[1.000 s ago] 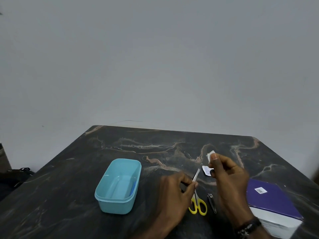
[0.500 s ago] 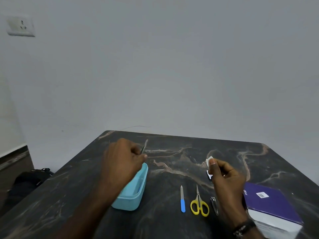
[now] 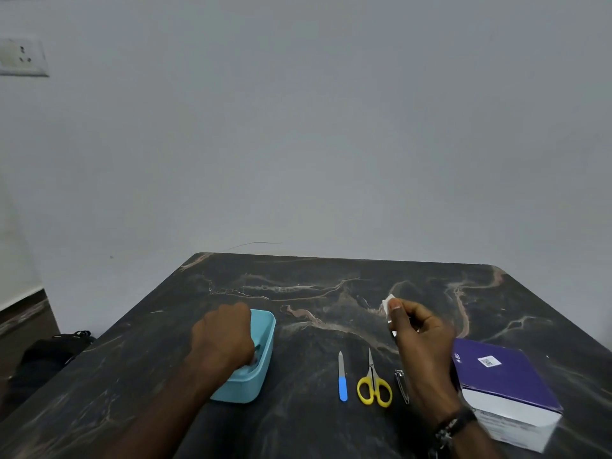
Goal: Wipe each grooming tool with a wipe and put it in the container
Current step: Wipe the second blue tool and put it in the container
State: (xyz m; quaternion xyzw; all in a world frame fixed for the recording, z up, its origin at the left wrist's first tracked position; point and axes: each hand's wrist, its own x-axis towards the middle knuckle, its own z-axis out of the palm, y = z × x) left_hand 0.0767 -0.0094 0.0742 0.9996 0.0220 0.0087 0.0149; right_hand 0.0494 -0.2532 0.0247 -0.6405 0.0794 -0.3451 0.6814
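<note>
Our left hand (image 3: 225,339) has dropped into the container (image 3: 261,359) at lower centre-left, fingers curled, grip hidden. Our right hand (image 3: 420,339) keeps pinching the wipe (image 3: 388,303) above the clipper (image 3: 401,384) on the worktop (image 3: 314,286).

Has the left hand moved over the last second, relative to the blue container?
Yes. The left hand left the scissors area and crossed leftward to the blue container, where it now reaches down inside.

No legible text anywhere.
</note>
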